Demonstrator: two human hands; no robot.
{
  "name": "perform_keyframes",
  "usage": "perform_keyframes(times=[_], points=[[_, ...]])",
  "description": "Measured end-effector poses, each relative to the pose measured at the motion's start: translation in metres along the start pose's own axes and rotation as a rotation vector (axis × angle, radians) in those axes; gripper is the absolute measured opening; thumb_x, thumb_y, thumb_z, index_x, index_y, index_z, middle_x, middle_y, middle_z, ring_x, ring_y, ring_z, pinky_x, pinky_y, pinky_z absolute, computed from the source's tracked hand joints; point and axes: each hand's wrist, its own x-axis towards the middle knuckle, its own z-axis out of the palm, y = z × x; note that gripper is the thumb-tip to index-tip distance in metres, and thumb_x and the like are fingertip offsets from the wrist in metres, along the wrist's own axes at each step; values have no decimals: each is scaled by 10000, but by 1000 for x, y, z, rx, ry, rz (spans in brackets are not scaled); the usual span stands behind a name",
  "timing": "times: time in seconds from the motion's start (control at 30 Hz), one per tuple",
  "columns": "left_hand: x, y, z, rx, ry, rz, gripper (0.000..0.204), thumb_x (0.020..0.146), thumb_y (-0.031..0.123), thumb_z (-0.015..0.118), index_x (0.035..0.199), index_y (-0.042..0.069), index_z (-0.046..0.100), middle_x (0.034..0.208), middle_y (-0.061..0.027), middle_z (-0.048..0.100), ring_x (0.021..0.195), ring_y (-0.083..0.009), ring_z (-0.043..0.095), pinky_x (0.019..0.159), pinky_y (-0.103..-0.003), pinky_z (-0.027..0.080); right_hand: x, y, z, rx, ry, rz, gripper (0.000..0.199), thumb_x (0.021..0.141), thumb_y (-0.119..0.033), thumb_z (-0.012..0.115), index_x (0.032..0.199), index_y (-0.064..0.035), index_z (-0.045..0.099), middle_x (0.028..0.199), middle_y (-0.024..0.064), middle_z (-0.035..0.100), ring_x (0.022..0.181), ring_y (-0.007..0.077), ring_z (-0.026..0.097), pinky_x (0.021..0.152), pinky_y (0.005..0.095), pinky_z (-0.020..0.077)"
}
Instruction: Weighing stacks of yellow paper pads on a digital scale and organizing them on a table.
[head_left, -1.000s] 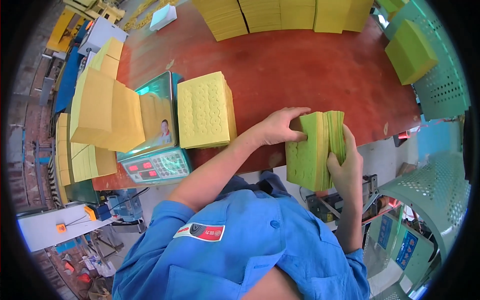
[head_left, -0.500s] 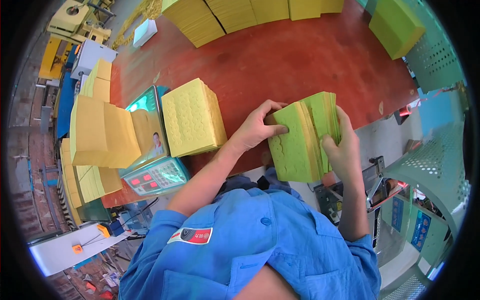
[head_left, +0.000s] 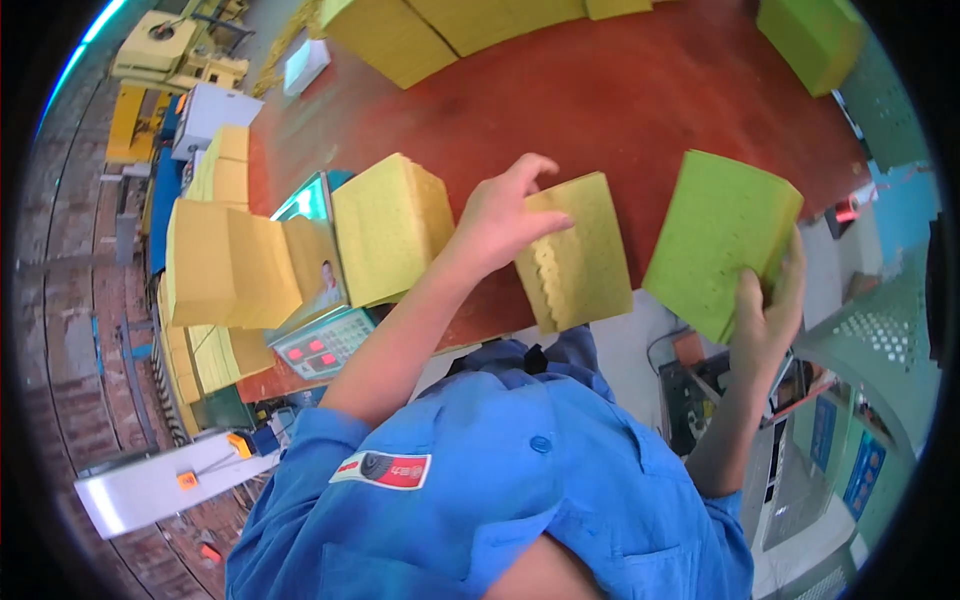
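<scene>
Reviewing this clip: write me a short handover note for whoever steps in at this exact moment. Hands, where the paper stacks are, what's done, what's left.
Left hand: grips the top edge of a yellow stack, standing on the red table.
Right hand: holds a green stack from below, just off the table's near edge.
Nearby: another yellow stack rests on the weighing scale to the left; more yellow stacks sit beyond it and along the table's far edge.
Done: one bundle is in each hand, held apart.
Left: both bundles are in hand, neither set down; the scale holds its stack.
</scene>
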Motion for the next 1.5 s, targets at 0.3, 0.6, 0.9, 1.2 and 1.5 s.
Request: perform_keyframes(times=[0.3,0.6,0.9,1.2,1.5], points=[[-80,2,-11,-1082,-229,54,748,947,425,624,1523,86,286,1453,-103,430,1329,-239,439,1045,-360,399,-18,-15,19,709,-188,212,706,813,-102,487,1476,67,314,1436,231,452,1313,299,479,1107,398,362],[-103,-25,-21,-812,451,372,577,1000,224,544,1445,-42,291,1292,-242,552,1230,-313,547,1010,-402,427,-48,-75,133,354,-578,53,706,837,-116,585,1467,28,300,1396,177,469,1294,267,464,1111,405,338],[-106,-131,-223,-854,470,215,593,1032,476,403,1308,-30,543,1180,-157,640,1119,-219,615,971,-346,472,63,-58,218,446,-749,345,508,963,-121,543,1419,28,374,1342,154,536,1189,242,569,973,373,496],[-107,-168,-217,-1107,368,217,670,979,493,527,1343,-69,491,1268,-189,581,1215,-256,548,1041,-359,424,97,-8,308,42,-927,429,466,960,-112,572,1388,0,426,1329,154,546,1180,253,580,964,403,507],[-132,-156,-147,-943,429,234,560,947,258,575,1341,-86,374,1305,-255,511,1232,-339,504,1028,-413,393,14,-80,292,-274,-622,-287,429,985,-181,551,1344,50,508,1297,139,588,1154,219,581,999,341,450]])
